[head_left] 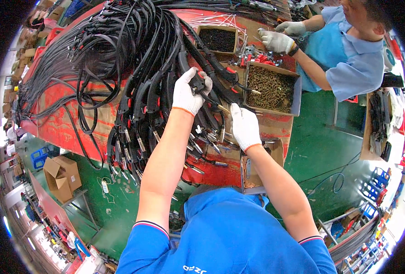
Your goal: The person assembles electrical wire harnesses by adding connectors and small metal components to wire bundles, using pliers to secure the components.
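My left hand [189, 93], in a white knit glove with an orange cuff, is closed round the black handle of a welding torch [196, 83]. The torch's thin neck runs down to the right, to a brass-coloured tip [223, 108]. My right hand [245, 128], gloved the same way, has its fingertips together at that tip; the fingers partly hide what they pinch. Around and below my left hand lie several more black welding torches [153, 101] with red triggers, their metal ends pointing toward me. Their black cables [134, 27] are heaped on the red table [52, 107].
Beyond my right hand stands a box [297, 98] of small brass-coloured parts. A box of black parts [217, 40] and loose red parts [262, 59] lie farther off. At the far right a co-worker's gloved hands [277, 42] work over the table. A cardboard carton [62, 179] stands at left.
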`<state>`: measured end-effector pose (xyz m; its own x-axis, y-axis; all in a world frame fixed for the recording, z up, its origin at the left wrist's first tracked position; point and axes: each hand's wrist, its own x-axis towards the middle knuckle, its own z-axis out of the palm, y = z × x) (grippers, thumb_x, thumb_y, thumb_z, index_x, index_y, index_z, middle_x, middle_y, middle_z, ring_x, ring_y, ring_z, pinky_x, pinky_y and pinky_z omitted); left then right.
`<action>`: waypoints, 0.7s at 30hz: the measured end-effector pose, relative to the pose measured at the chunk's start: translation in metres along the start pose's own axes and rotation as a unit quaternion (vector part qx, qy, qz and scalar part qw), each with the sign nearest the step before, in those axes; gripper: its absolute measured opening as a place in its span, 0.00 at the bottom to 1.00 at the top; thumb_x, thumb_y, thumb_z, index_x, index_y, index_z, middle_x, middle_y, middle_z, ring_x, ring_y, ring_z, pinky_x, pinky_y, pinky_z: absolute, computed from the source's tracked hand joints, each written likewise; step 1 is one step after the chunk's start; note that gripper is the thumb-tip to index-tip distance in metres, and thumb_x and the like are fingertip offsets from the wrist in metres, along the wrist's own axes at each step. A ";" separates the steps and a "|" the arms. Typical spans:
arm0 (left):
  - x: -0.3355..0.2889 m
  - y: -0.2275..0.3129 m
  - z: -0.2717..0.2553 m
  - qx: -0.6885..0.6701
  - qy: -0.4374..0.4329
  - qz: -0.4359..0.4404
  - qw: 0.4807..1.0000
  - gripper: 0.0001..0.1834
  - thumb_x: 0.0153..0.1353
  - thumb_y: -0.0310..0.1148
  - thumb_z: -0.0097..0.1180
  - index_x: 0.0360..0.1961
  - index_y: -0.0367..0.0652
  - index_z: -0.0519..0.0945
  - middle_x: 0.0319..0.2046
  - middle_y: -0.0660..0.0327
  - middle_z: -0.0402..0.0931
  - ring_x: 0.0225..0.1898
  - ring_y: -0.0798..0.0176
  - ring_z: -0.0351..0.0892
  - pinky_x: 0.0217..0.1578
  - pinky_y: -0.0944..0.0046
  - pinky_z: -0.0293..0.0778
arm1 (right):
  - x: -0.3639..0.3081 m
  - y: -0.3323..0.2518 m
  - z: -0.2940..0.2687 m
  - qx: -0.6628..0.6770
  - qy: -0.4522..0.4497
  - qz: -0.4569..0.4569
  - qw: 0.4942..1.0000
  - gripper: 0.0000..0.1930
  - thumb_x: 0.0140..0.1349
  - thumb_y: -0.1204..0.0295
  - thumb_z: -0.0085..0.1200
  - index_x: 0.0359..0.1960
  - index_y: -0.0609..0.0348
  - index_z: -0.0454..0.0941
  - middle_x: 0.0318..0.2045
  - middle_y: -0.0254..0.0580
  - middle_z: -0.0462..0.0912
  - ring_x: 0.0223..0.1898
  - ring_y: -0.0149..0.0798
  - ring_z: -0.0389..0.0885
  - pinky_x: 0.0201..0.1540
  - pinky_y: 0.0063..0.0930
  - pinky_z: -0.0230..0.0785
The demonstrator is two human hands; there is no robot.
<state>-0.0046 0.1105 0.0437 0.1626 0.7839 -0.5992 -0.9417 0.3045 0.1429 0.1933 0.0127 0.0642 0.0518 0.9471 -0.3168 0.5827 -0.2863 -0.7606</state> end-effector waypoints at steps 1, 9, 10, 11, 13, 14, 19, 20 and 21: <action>0.001 0.001 -0.001 -0.002 -0.007 -0.003 1.000 0.08 0.70 0.32 0.57 0.43 0.40 0.73 0.36 0.51 0.76 0.35 0.50 0.79 0.32 0.55 0.85 | 0.000 -0.002 -0.001 0.069 -0.041 0.064 0.995 0.26 0.76 0.51 0.47 0.33 0.63 0.80 0.26 0.47 0.80 0.31 0.44 0.79 0.36 0.38 0.70; -0.001 -0.001 0.003 0.021 0.016 0.015 1.000 0.08 0.70 0.32 0.57 0.43 0.40 0.73 0.35 0.52 0.76 0.34 0.52 0.79 0.31 0.56 0.85 | -0.010 0.004 0.003 0.126 -0.005 0.062 0.990 0.24 0.75 0.50 0.48 0.41 0.61 0.83 0.32 0.53 0.86 0.34 0.46 0.85 0.41 0.42 0.74; -0.002 -0.001 0.002 0.020 0.010 0.013 1.000 0.08 0.70 0.32 0.57 0.43 0.40 0.73 0.35 0.52 0.76 0.34 0.52 0.79 0.31 0.57 0.85 | -0.012 0.003 0.001 0.119 -0.012 0.037 0.992 0.23 0.75 0.51 0.48 0.43 0.61 0.82 0.33 0.53 0.86 0.35 0.47 0.85 0.42 0.41 0.74; -0.002 0.001 0.002 0.020 0.011 0.014 1.000 0.08 0.70 0.32 0.57 0.43 0.40 0.73 0.35 0.52 0.76 0.34 0.52 0.79 0.31 0.57 0.85 | -0.013 0.002 0.000 0.112 -0.019 0.011 0.993 0.22 0.75 0.52 0.48 0.44 0.60 0.82 0.33 0.53 0.85 0.35 0.47 0.85 0.43 0.40 0.75; 0.000 0.002 0.001 0.015 0.017 0.011 1.000 0.08 0.70 0.32 0.57 0.43 0.40 0.73 0.35 0.52 0.76 0.34 0.51 0.79 0.31 0.56 0.85 | -0.011 0.003 0.002 0.103 -0.025 0.014 0.994 0.22 0.74 0.53 0.49 0.44 0.61 0.82 0.32 0.52 0.86 0.35 0.46 0.85 0.42 0.40 0.75; 0.000 0.002 0.001 0.015 0.017 0.011 1.000 0.08 0.70 0.32 0.57 0.43 0.40 0.73 0.35 0.52 0.76 0.34 0.51 0.79 0.31 0.56 0.85 | -0.010 0.003 0.002 0.093 -0.031 0.018 0.995 0.21 0.74 0.53 0.49 0.43 0.61 0.82 0.32 0.51 0.86 0.34 0.46 0.85 0.42 0.39 0.75; -0.002 0.004 0.001 0.017 0.009 0.006 1.000 0.08 0.69 0.32 0.57 0.43 0.40 0.73 0.35 0.52 0.76 0.34 0.51 0.79 0.31 0.56 0.85 | -0.008 -0.002 -0.006 0.170 -0.104 0.115 0.973 0.19 0.74 0.57 0.52 0.43 0.63 0.81 0.30 0.48 0.85 0.31 0.41 0.84 0.40 0.36 0.75; -0.002 0.005 0.001 0.017 0.009 0.006 1.000 0.08 0.69 0.32 0.57 0.43 0.40 0.73 0.35 0.52 0.76 0.34 0.51 0.79 0.31 0.56 0.85 | -0.009 -0.002 -0.005 0.250 -0.112 0.170 0.946 0.18 0.74 0.58 0.52 0.42 0.63 0.81 0.30 0.46 0.85 0.30 0.39 0.83 0.39 0.35 0.75; -0.003 0.004 0.003 0.022 0.012 0.009 1.000 0.09 0.69 0.33 0.57 0.43 0.41 0.73 0.35 0.52 0.76 0.34 0.51 0.79 0.31 0.56 0.85 | -0.011 -0.002 -0.004 0.250 -0.112 0.171 0.946 0.18 0.74 0.58 0.52 0.42 0.63 0.81 0.30 0.46 0.85 0.30 0.39 0.83 0.39 0.35 0.75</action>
<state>-0.0081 0.1113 0.0487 0.1393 0.7766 -0.6144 -0.9306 0.3148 0.1868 0.1947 0.0032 0.0709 -0.0376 0.7487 -0.6618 0.1030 -0.6559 -0.7478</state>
